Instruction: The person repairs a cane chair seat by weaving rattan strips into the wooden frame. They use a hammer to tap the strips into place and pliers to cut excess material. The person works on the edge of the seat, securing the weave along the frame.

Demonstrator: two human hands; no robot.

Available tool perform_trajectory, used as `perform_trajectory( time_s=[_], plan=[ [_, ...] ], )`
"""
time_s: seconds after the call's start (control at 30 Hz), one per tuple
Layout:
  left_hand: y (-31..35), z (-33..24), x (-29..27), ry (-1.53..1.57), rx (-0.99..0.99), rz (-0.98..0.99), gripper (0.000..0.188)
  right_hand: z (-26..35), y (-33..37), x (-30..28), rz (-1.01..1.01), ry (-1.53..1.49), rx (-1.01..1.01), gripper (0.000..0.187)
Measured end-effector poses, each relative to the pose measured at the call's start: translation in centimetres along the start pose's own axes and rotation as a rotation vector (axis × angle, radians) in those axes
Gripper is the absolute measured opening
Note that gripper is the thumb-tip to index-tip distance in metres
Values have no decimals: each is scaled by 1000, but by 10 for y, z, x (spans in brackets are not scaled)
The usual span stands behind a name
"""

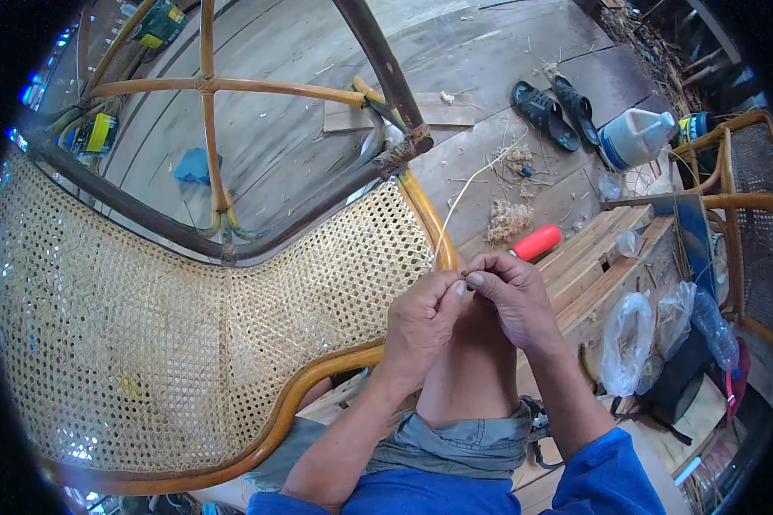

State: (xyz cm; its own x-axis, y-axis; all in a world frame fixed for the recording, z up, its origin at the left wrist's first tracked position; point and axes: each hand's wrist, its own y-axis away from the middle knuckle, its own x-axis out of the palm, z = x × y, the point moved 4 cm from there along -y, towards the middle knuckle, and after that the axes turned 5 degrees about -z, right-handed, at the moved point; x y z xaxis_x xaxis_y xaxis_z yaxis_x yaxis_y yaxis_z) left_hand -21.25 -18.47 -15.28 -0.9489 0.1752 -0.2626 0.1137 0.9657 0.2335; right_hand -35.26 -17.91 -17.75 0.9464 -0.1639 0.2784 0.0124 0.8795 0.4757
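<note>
A large rattan chair (189, 318) with a woven cane panel is lying across the wooden floor (489, 51). At its right rim, the left hand (421, 322) and right hand (511, 296) are pinching a thin cane strand (464, 193) together. A white plastic jug (636, 137) with a blue base is standing near the floor's far right edge, a red-handled tool (537, 243) lying closer.

A: What was the surface?
B: Wooden plank floor (507, 51), scuffed. 2 dark sandals (556, 110) lay side by side on it, a white plastic jug (634, 136) just beside them.
A: Anything else down there?
B: Pile of cane shavings (507, 220), a red-handled tool (536, 243) near it, and a blue scrap (194, 166) under the chair frame.
</note>
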Motion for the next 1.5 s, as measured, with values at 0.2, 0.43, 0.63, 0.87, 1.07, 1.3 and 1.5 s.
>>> perform_trajectory(
  time_s=[0.2,0.43,0.63,0.87,1.07,1.3,1.5],
  plan=[
    [-59,27,-20,-234,-49,39,26,7,-17,-14,-101,60,-68,6],
    [-84,33,-13,-194,-293,327,26,-7,-31,-11,72,373,-218,8],
    [-88,48,-11,-245,-130,329,11,-6,-36,7,172,663,-377,13],
    [-86,54,-16,-315,-95,255,9,-14,-51,19,300,946,-513,7],
    [-87,56,-19,-233,-105,261,8,-13,-55,22,358,994,-560,9],
    [-86,57,-23,-113,-288,292,5,-17,-58,27,443,1053,-646,9],
    [-86,59,-24,-121,-206,299,6,-8,-53,34,515,1008,-705,11]
  ],
)
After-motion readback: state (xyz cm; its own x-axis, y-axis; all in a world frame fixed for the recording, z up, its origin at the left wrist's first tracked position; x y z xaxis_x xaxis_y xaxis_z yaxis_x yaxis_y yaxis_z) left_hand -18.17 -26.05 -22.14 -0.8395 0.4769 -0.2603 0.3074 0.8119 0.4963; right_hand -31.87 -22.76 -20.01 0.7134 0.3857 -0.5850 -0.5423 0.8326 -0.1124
